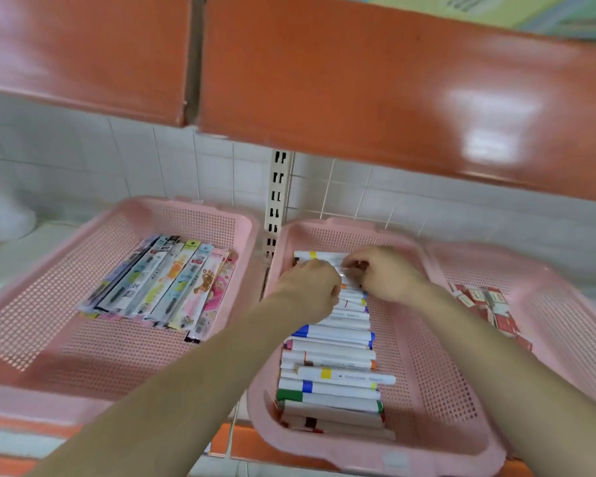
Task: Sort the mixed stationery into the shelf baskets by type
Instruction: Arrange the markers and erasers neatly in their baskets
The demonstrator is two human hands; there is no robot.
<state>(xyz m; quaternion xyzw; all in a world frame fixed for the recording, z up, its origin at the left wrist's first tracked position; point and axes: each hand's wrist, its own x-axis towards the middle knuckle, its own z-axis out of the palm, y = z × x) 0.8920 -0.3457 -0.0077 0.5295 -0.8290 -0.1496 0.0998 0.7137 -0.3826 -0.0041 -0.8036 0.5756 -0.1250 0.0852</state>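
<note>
Tiled wall (83, 160) backs an orange shelf (358, 80) overhead. Below sit three pink baskets: the left basket (31, 263) at 9 o'clock with pen packets (166, 280), the middle basket (437, 373) at 5 o'clock, and the right basket (565, 321) at 3 o'clock with small boxes (486, 304). The markers (334, 356) lie crosswise in the middle basket. They look light, stiff and smooth, likely to roll, so are best pinched mid-barrel. At its 12 o'clock end the right hand (389, 275) seems to pinch one of the markers. The left hand (310, 287), at its 9 o'clock, curls over the row, but its hold is hidden.
</note>
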